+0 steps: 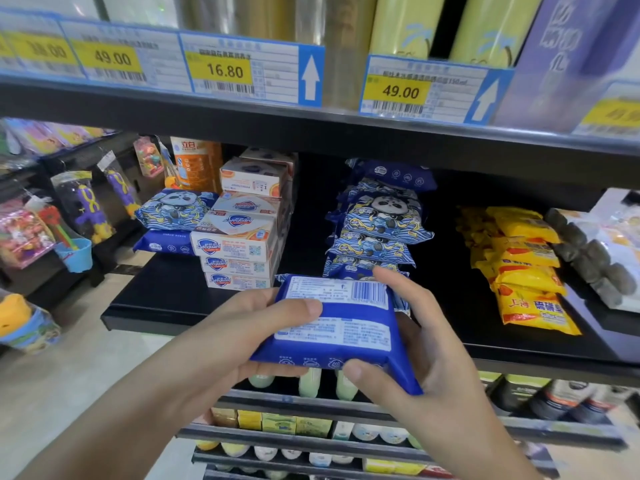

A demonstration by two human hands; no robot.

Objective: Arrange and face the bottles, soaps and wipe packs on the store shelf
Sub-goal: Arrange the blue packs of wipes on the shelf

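Both hands hold one blue wipe pack [334, 323] in front of the black shelf [519, 344], just below the stack of panda-print wipe packs [379, 230]. On the left hand [242, 337] the thumb is laid over the pack's upper face and the fingers are curled beneath; the right hand [426, 362] pinches the near and far edges between thumb and forefinger. The pack lies with its printed back and barcode up, so it likely has to be turned over before it matches the stack, whose panda fronts face outward. Two hands on it make that turn easy and keep the soft pack flat.

Left of the bare gap stand stacked Safeguard soap boxes [239, 244], logos forward, with two more wipe packs [169, 220] lying beside them, apart from the main stack; these look misplaced and may belong with the rest. Yellow soap packets [526, 271] lie in a leaning row further right.
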